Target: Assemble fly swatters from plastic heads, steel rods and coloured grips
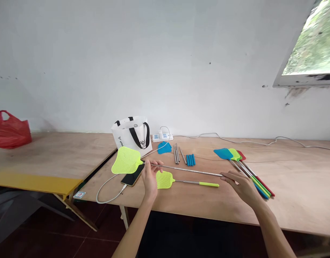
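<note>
A yellow-green fly swatter (126,160) with a long, drawn-out metal rod is held across in front of me above the table. My left hand (151,181) pinches its rod just beside the mesh head. At the rod's far end, my right hand (241,185) has its fingers closed round it and hides the handle. Below, a second yellow-green fly swatter (166,180) lies on the table with its rod short. To the right rests a fanned group of blue, green and red fly swatters (249,170).
Blue swatter heads (164,147), several metal rods (176,154) and blue handles (191,160) lie toward the back. A white bag (122,138), a cabled phone (132,178) and a power strip (155,137) are at left. A red bag (13,132) sits on the neighbouring table.
</note>
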### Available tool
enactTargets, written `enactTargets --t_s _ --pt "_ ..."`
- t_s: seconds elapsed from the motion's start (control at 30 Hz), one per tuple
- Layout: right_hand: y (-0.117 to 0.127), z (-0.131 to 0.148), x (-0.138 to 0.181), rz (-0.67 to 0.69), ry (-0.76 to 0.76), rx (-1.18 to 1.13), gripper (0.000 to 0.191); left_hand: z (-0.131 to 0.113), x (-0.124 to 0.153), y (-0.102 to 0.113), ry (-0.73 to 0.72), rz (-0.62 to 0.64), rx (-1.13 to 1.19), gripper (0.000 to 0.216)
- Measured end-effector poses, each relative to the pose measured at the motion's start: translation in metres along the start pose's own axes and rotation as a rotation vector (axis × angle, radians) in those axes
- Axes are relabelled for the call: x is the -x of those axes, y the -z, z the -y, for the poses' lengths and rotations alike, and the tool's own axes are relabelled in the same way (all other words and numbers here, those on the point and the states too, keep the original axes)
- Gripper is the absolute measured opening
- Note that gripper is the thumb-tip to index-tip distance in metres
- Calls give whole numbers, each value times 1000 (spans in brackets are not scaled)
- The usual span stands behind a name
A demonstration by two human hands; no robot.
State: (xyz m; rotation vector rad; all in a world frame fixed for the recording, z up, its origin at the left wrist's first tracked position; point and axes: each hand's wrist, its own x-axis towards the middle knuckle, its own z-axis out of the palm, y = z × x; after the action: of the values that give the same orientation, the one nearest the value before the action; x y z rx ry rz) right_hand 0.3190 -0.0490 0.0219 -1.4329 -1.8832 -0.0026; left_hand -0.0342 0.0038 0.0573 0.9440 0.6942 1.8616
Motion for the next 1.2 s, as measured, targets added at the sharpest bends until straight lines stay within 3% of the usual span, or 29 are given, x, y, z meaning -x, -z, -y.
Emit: enactTargets --t_s 0.13,0.57,0.9,1.07,1.2 --pt "-11 24 -3 57 14 -4 44 5 6 -4 -10 27 -110 46" --pt "-38 88 4 -49 180 279 43 38 61 -34 325 414 -65 59" --pt "-57 109 10 -83 194 130 46 24 72 -37 365 621 -171 60" --pt "-61 121 7 -80 152 35 38 25 65 -35 339 665 -236 54" --pt "-60 128 4 -65 137 -6 38 22 61 -34 312 601 -216 53"
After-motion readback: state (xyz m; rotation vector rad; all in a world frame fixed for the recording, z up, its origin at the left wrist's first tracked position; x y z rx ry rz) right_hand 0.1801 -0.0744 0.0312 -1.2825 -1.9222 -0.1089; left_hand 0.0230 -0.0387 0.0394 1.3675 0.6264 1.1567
